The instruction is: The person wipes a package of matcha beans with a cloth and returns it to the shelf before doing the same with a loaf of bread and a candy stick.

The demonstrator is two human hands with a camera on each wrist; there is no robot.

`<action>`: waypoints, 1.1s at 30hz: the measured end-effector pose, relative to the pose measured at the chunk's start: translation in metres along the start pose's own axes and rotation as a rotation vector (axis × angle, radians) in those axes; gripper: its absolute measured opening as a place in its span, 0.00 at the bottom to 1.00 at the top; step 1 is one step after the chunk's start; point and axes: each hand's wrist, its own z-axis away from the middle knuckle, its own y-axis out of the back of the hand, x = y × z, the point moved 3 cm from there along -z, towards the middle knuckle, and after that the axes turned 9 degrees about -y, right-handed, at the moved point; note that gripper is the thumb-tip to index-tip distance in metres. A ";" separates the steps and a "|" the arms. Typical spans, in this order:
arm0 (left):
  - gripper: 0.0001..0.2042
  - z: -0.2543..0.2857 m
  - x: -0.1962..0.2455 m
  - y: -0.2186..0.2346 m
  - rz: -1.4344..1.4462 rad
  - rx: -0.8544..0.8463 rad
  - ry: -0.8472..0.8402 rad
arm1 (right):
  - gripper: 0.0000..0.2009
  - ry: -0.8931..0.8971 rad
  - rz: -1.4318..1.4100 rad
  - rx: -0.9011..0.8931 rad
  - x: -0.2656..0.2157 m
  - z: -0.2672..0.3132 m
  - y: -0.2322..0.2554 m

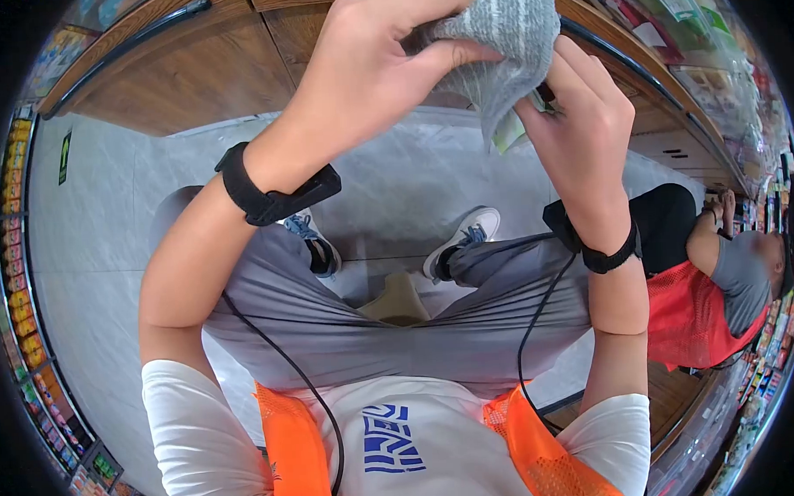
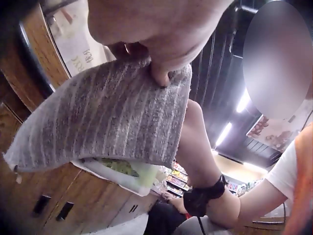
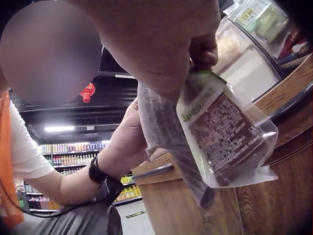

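A grey striped cloth (image 1: 516, 34) is held up in front of the body. My left hand (image 1: 382, 60) pinches it between thumb and fingers, and the left wrist view shows the thumb pressed on the cloth (image 2: 112, 117) near its upper edge. In my right hand (image 1: 585, 128), the fingers grip the top of a clear plastic packet (image 3: 225, 127) with a green-and-white header and a brown printed label. The packet hangs close beside the cloth (image 3: 168, 127), and the cloth partly hides it in the head view.
Wooden cabinets (image 1: 190, 72) with dark bar handles stand in front. Plastic-wrapped goods (image 1: 687, 28) lie on top at the right. A person in a red vest (image 1: 692, 316) crouches at the right. Stocked shelves (image 1: 17, 261) line the left, beyond the grey tiled floor (image 1: 99, 232).
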 end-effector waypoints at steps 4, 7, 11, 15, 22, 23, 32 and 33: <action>0.11 -0.005 0.018 -0.002 -0.079 -0.123 -0.072 | 0.14 0.012 -0.021 -0.034 0.005 0.001 0.001; 0.12 -0.003 0.016 -0.006 -0.105 -0.159 -0.118 | 0.14 -0.190 -0.169 -0.128 0.004 -0.002 0.001; 0.12 0.003 -0.005 -0.003 -0.047 -0.104 -0.088 | 0.11 -0.353 -0.436 -0.173 0.016 0.003 -0.010; 0.09 -0.002 -0.013 0.014 -0.102 -0.096 0.079 | 0.11 -0.559 -0.654 -0.397 0.022 -0.001 -0.010; 0.18 0.007 -0.025 0.014 0.301 -0.051 0.305 | 0.11 -0.590 -0.871 -0.431 0.018 -0.003 -0.008; 0.18 0.008 -0.024 0.013 0.268 -0.086 0.317 | 0.11 -0.600 -0.886 -0.423 0.017 -0.003 -0.007; 0.17 0.005 -0.020 0.015 0.376 -0.123 0.458 | 0.17 -0.775 -1.066 -0.391 0.027 0.004 -0.013; 0.17 0.005 -0.021 0.015 0.367 -0.122 0.461 | 0.18 -0.779 -1.080 -0.373 0.027 0.003 -0.012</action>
